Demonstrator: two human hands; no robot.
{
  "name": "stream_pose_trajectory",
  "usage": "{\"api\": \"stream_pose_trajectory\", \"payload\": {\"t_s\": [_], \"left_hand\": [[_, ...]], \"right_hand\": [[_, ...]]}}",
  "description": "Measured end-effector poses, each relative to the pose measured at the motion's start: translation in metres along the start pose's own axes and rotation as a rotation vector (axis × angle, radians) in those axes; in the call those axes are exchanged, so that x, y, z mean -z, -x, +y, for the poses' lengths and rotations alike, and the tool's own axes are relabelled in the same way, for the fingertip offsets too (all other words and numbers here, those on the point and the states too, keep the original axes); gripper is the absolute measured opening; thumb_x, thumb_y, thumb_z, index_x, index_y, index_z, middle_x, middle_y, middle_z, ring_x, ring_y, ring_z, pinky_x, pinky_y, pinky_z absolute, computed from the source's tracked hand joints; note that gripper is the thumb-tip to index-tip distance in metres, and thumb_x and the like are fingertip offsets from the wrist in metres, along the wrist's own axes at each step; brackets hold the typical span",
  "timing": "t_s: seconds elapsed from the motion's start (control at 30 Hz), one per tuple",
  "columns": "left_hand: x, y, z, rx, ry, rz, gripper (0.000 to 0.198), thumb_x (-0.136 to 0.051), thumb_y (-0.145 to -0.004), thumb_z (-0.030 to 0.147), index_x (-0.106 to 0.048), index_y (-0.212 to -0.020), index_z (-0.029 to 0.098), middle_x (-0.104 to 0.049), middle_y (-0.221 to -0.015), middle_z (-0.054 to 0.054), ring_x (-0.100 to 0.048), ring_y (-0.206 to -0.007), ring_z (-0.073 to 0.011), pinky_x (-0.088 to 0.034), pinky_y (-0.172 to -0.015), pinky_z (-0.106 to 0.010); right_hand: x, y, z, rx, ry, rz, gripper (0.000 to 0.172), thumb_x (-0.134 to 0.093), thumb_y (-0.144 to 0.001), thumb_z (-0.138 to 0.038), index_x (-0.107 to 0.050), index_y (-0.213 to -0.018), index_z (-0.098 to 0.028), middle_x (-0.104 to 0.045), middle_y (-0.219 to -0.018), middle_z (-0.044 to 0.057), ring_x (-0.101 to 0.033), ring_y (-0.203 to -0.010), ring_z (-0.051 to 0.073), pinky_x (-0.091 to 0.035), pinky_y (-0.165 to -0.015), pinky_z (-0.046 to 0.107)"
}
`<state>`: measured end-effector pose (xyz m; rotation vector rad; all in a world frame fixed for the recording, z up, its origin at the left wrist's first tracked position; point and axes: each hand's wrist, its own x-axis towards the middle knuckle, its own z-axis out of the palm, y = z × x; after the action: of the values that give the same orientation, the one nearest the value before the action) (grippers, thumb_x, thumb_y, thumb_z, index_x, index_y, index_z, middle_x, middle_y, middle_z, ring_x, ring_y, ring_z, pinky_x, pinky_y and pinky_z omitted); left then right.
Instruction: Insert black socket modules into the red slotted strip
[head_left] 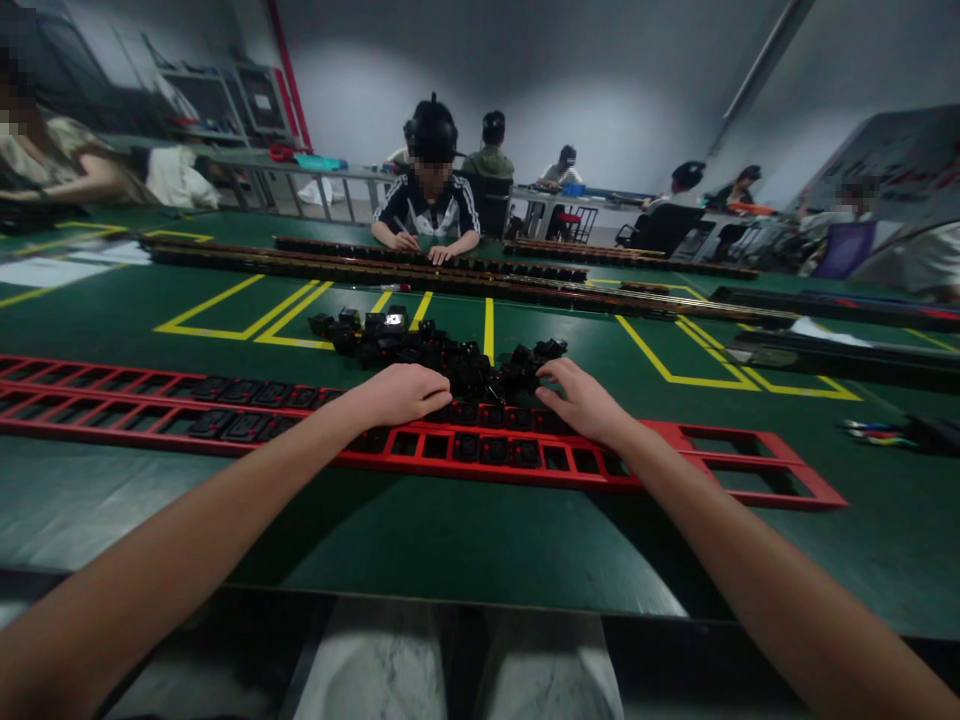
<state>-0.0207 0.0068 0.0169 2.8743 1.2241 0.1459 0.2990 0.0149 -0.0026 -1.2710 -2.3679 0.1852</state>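
A long red frame (420,463) with two rows of square openings lies across the table in front of me. Black socket modules (495,450) fill several of the openings. Behind the frame is a loose heap of black modules (405,345). My left hand (405,393) is over the frame's back row, fingers curled together; whatever they hold is hidden. At the heap's right end, my right hand (581,398) has its fingers bent and its thumb apart from the forefinger, close to the black pieces. I see nothing clearly held in it.
The green table (600,560) carries yellow tape outlines. Long dark rails (360,265) lie across its far side. A co-worker (431,205) sits opposite, writing with a pen. Cables with coloured ends (877,433) lie at right; paper sheets (45,270) lie at left.
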Motion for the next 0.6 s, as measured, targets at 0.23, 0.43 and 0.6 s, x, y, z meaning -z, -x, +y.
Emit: {"api": "stream_pose_trajectory", "payload": {"t_s": [0.23, 0.43, 0.6], "left_hand": [[-0.0002, 0.0002, 0.0002, 0.01, 0.007, -0.004, 0.031, -0.042, -0.1, 0.035, -0.063, -0.083, 0.019, -0.068, -0.088, -0.003, -0.061, -0.078, -0.0167, -0.037, -0.066, -0.028], [0.0008, 0.0008, 0.0006, 0.003, 0.014, -0.007, 0.03, -0.042, -0.099, 0.034, -0.063, -0.083, 0.019, -0.069, -0.088, -0.003, -0.06, -0.078, -0.017, -0.037, -0.066, -0.028], [0.0, 0.0003, -0.0002, 0.002, 0.014, -0.003, 0.031, -0.042, -0.099, 0.035, -0.063, -0.082, 0.019, -0.068, -0.087, -0.003, -0.06, -0.077, -0.017, -0.036, -0.066, -0.028]], "right_hand": [[0.0011, -0.001, -0.0041, 0.01, -0.017, 0.055, 0.035, -0.049, -0.096, -0.033, -0.061, -0.125, -0.017, -0.062, -0.123, 0.014, -0.061, -0.114, 0.028, -0.049, -0.101, 0.048], [-0.0001, -0.0003, 0.0019, -0.069, 0.009, 0.09, 0.033, -0.053, -0.094, -0.031, -0.067, -0.121, -0.017, -0.06, -0.112, 0.013, -0.063, -0.097, 0.026, -0.052, -0.089, 0.042], [-0.0011, -0.0019, 0.0028, -0.065, -0.032, 0.022, 0.034, -0.055, -0.094, -0.031, -0.068, -0.122, -0.017, -0.062, -0.109, 0.012, -0.063, -0.098, 0.024, -0.051, -0.091, 0.041]]}}
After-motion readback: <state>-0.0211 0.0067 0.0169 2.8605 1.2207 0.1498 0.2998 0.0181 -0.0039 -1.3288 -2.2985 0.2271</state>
